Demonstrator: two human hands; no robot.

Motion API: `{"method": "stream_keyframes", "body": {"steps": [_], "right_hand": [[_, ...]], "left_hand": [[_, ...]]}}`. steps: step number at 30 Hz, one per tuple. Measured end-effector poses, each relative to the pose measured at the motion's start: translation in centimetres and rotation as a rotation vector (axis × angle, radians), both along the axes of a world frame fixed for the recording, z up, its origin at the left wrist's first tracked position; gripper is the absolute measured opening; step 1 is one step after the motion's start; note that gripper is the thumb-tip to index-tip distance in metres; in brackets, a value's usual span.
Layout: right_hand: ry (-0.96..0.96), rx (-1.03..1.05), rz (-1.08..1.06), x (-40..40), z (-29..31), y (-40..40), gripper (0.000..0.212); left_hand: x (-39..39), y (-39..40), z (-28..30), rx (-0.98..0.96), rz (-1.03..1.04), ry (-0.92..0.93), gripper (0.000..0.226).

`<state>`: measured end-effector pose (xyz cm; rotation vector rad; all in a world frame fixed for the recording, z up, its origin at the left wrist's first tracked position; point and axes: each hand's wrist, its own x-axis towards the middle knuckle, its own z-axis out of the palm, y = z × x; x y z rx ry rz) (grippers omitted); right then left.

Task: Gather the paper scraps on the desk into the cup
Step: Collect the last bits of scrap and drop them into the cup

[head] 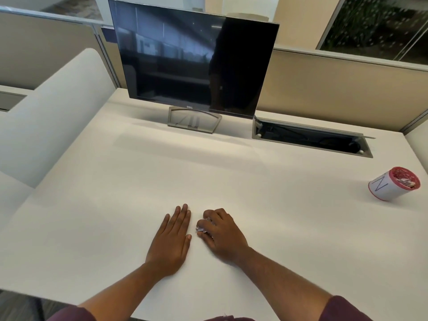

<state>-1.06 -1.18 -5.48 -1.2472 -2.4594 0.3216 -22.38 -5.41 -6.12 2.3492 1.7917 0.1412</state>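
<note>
The scraps (202, 228) sit under my right hand (222, 235), near the front middle of the desk (115, 193) — only a small crumpled white bit shows at the hand's left edge, between thumb and curled fingers (208, 215). Those fingers are bent down around the wad, gripping it against the desk. Just beside it, my left hand (172, 239) lies flat, palm down, fingers straight and close together, not touching the paper that I can see.

The cup (393, 184) stands well apart at the far right — white wrap with a drawn mark, red rim, and some scraps already inside. It looks tilted in this wide view.

Behind, a dark monitor (192, 59) stands on its stand, with an open cable tray (310, 137) set into the desk to its right.
</note>
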Motion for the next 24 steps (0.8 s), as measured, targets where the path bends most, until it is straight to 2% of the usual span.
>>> {"method": "stream_keyframes", "body": {"steps": [8, 13, 18, 22, 24], "right_hand": [[-0.012, 0.07, -0.082, 2.1, 0.3, 2.6, 0.011], [-0.053, 0.078, -0.131, 4.9, 0.9, 4.3, 0.016], [-0.084, 0.1, -0.206, 3.9, 0.9, 3.3, 0.027], [-0.11, 0.117, -0.169, 3.1, 1.5, 1.7, 0.018], [-0.027, 0.054, -0.234, 2.8, 1.7, 1.0, 0.015]], "left_hand": [[0.1, 0.0, 0.4, -0.019, 0.006, -0.013, 0.064], [0.1, 0.1, 0.4, -0.028, 0.012, -0.01, 0.065], [0.2, 0.0, 0.4, -0.022, 0.011, -0.011, 0.065], [0.4, 0.0, 0.6, -0.015, -0.005, -0.034, 0.064], [0.9, 0.3, 0.8, -0.01, -0.027, -0.089, 0.061]]}}
